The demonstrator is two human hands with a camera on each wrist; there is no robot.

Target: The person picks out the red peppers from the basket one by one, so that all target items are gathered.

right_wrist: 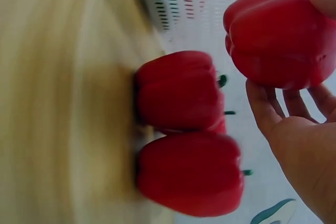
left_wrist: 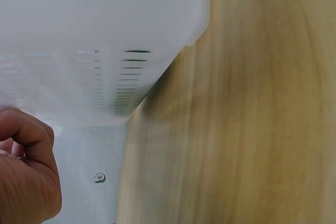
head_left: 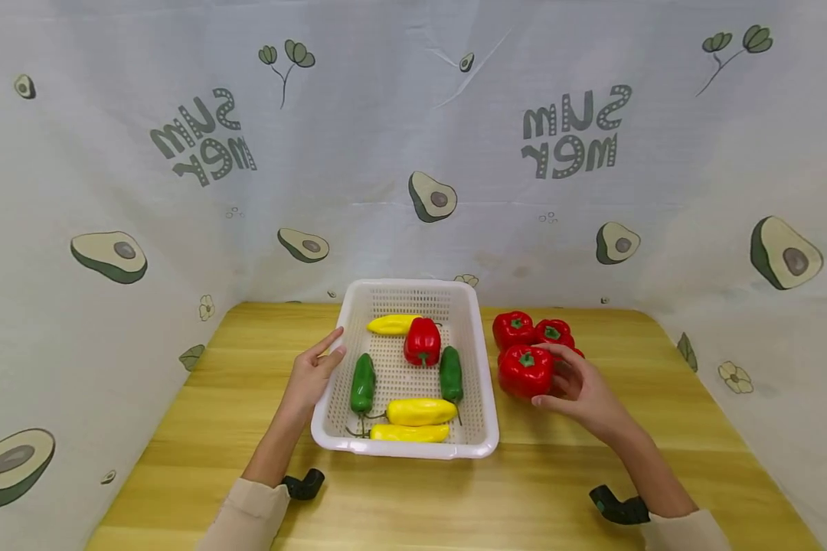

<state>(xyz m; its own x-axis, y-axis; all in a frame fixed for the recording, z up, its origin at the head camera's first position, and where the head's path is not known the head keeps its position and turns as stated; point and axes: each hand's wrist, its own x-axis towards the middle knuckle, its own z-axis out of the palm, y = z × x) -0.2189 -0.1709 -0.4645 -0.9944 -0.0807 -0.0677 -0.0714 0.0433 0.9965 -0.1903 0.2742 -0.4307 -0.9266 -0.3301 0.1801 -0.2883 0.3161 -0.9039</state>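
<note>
My left hand (head_left: pixel 315 373) grips the left rim of a white plastic basket (head_left: pixel 485 375), its thumb at the rim. In the left wrist view the fingers curl beside the basket's slotted side (left_wrist: pixel 105 14). My right hand (head_left: pixel 588 392) holds a red bell pepper (head_left: pixel 525 372) between thumb and fingers. The right wrist view shows this bell pepper (right_wrist: pixel 283 35) raised off the table, with other red bell peppers (right_wrist: pixel 191 174) standing below it. Inside the basket lie one red bell pepper (head_left: pixel 423 342), two green peppers (head_left: pixel 362 385) and several yellow peppers (head_left: pixel 422 412).
Right of the basket, more red bell peppers (head_left: pixel 513 329) cluster on the wooden table (head_left: pixel 400 505). A pale curtain (head_left: pixel 386 138) with avocado prints surrounds the table at the back and sides. Black curved pieces (head_left: pixel 619 506) are strapped at both wrists.
</note>
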